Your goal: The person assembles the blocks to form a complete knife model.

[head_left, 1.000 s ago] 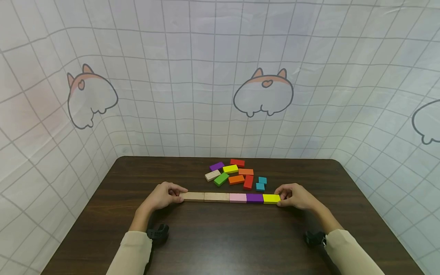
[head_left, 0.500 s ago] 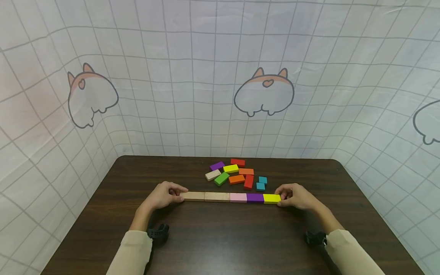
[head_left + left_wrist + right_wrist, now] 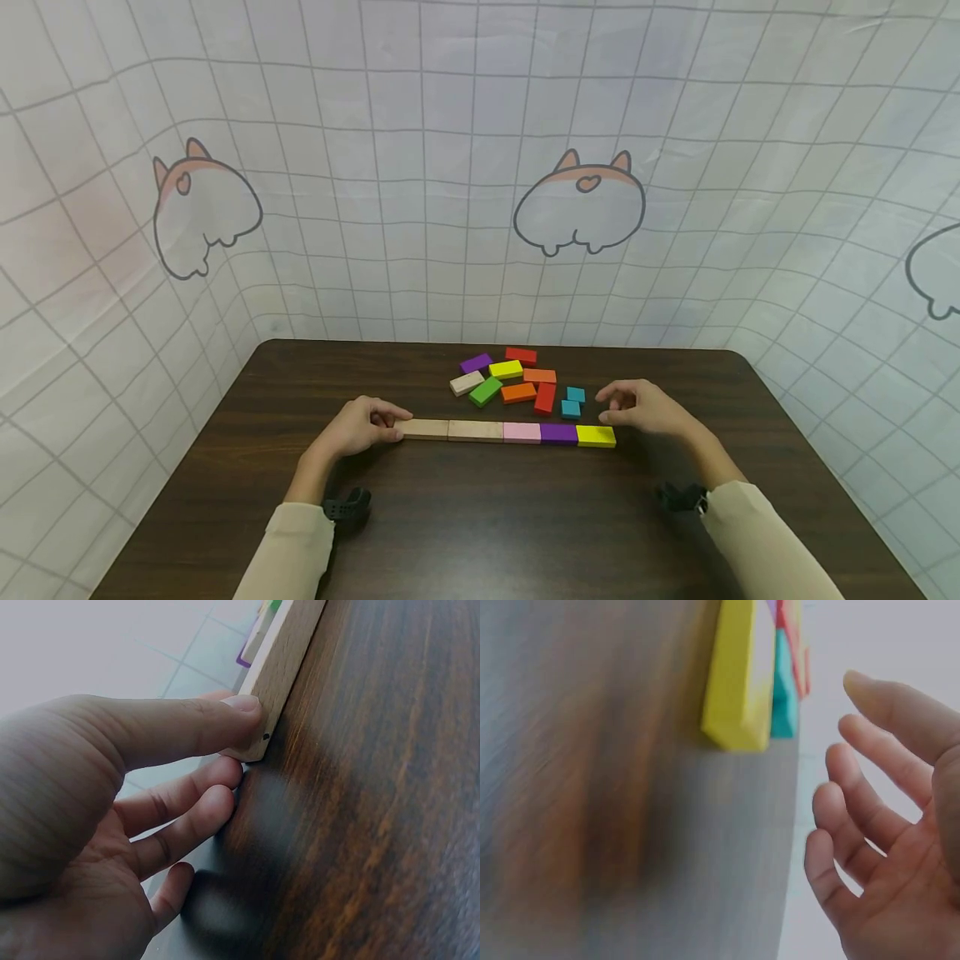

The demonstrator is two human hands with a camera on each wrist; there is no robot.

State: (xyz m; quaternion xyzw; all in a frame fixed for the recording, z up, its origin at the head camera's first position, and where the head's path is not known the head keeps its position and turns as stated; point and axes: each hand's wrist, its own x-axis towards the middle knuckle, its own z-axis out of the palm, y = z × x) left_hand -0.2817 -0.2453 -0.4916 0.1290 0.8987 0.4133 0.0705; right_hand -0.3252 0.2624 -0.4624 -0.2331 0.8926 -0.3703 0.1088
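A straight row of blocks lies across the table: two plain wooden blocks (image 3: pixel 422 429), a pink block (image 3: pixel 522 432), a purple block (image 3: pixel 558 433) and a yellow block (image 3: pixel 596 437) at the right end. My left hand (image 3: pixel 362 427) pinches the leftmost wooden block at its outer end, the thumb on its near side in the left wrist view. Behind the row's right end, my right hand (image 3: pixel 649 408) is raised off the table, holding nothing. Its fingers are loosely bent, apart from the yellow block (image 3: pixel 739 682) in the right wrist view. Two small teal blocks (image 3: pixel 571 409) lie just left of its fingertips.
Behind the row is a loose group of blocks, among them a green one (image 3: pixel 486 392), a red one (image 3: pixel 545 397), an orange one (image 3: pixel 519 393) and a pale one (image 3: pixel 467 383). A white gridded curtain (image 3: pixel 420 208) surrounds the dark table (image 3: pixel 480 517).
My right hand has let go of the yellow block and lifted up and back from it. The left hand stays at the row's left end; the blocks look unmoved.
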